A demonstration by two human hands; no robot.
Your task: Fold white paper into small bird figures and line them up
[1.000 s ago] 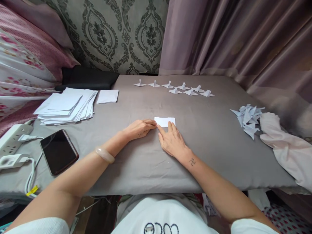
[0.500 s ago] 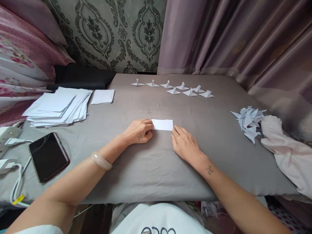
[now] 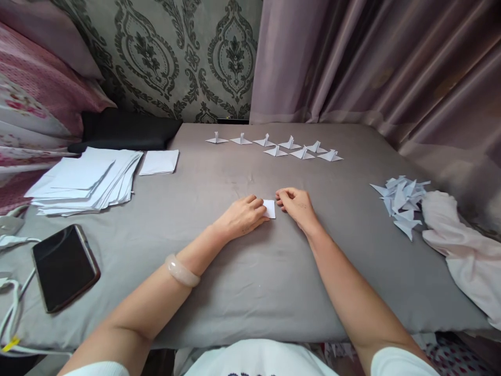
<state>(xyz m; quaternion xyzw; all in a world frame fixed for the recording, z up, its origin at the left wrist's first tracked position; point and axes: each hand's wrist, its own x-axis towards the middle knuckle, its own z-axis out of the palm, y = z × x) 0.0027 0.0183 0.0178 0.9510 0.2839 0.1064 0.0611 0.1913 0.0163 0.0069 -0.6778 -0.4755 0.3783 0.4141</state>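
A small folded piece of white paper [image 3: 270, 209] lies on the grey cloth in front of me, and only its right part shows. My left hand [image 3: 245, 215] covers the rest of it, fingers together and pressed on it. Just right of the paper, and apart from it, is my right hand [image 3: 295, 203]. Its fingers are curled in towards the thumb, with nothing visible in them. Farther back on the table, several folded paper birds [image 3: 289, 142] stand in two rows.
At left lie a stack of white paper sheets [image 3: 78, 180], a smaller paper stack [image 3: 159, 162], a phone [image 3: 64, 266] and white cables [image 3: 15, 303]. A pile of folded paper pieces [image 3: 401, 198] sits at right beside a pale cloth [image 3: 457, 235]. Curtains [image 3: 332, 57] border the table.
The paper strip showed between both hands before; now only a shorter piece shows. My left hand has moved right over it. My right hand has come off its edge and curled.
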